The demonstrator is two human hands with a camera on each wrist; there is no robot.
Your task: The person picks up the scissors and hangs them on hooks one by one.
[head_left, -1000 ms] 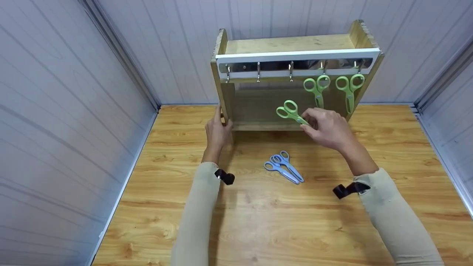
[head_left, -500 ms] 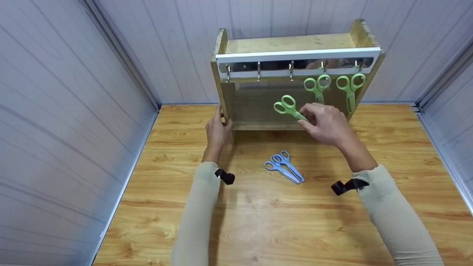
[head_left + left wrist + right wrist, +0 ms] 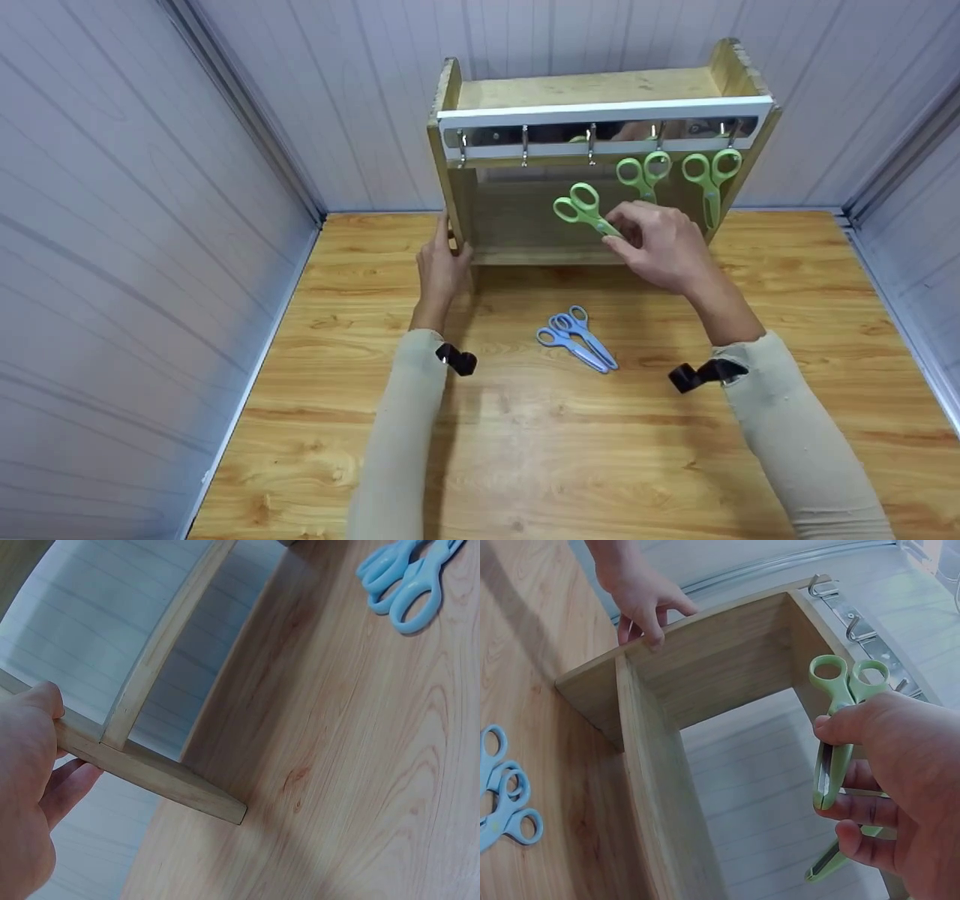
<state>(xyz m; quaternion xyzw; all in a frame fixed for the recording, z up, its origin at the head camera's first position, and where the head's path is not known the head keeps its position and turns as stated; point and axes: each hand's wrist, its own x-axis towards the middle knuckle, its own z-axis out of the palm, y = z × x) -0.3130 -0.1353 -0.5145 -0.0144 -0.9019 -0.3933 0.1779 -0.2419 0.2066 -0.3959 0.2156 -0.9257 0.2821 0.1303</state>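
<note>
A wooden shelf rack [image 3: 461, 195] stands at the back, with a row of metal hooks [image 3: 525, 146] on its white front rail. My left hand [image 3: 442, 262] grips the rack's left side panel; the left wrist view shows thumb and fingers on either side of that panel [image 3: 161, 778]. In front of the rack, my right hand [image 3: 664, 244] pinches green scissors [image 3: 581, 206] by the blades, handle loops up and to the left, below the middle hook. Two other green scissors hang from the right-hand hooks: one pair [image 3: 643, 172] partly behind my hand, another [image 3: 711, 184] at the far right.
Two blue scissors [image 3: 576, 341] lie overlapping on the wooden table [image 3: 525, 450], in front of the rack. Pale panelled walls [image 3: 150, 225] enclose the table at the back and both sides. The two left hooks carry nothing.
My right hand has risen slightly and shifted a little left with the green scissors, their loops now nearer the hook rail. The left hand stays on the rack.
</note>
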